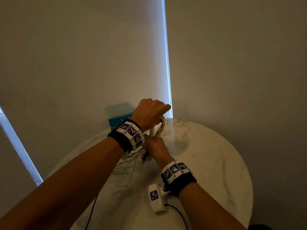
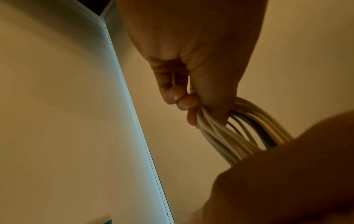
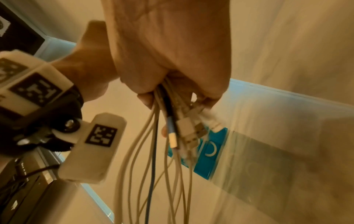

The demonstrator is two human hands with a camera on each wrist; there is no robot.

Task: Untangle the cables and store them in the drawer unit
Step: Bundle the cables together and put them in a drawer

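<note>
A bundle of white cables (image 1: 157,128) with one dark blue one is held up over the marble table (image 1: 207,155). My left hand (image 1: 152,112) grips the top of the looped bundle (image 2: 216,136) in a closed fist (image 2: 201,91). Just below it, my right hand (image 1: 157,146) grips the same bundle. In the right wrist view that hand (image 3: 172,60) holds several strands (image 3: 153,166) with a cluster of plug ends (image 3: 185,130) hanging from it. More white cable (image 1: 131,163) trails loose on the table under my hands. The teal and translucent drawer unit (image 1: 118,113) (image 3: 212,153) stands behind, at the table's far left edge.
The round table ends close to the wall on all far sides. A window blind with a bright strip of light (image 1: 167,63) hangs behind. Thin black leads (image 1: 93,208) from the wrist cameras run across the table's near part.
</note>
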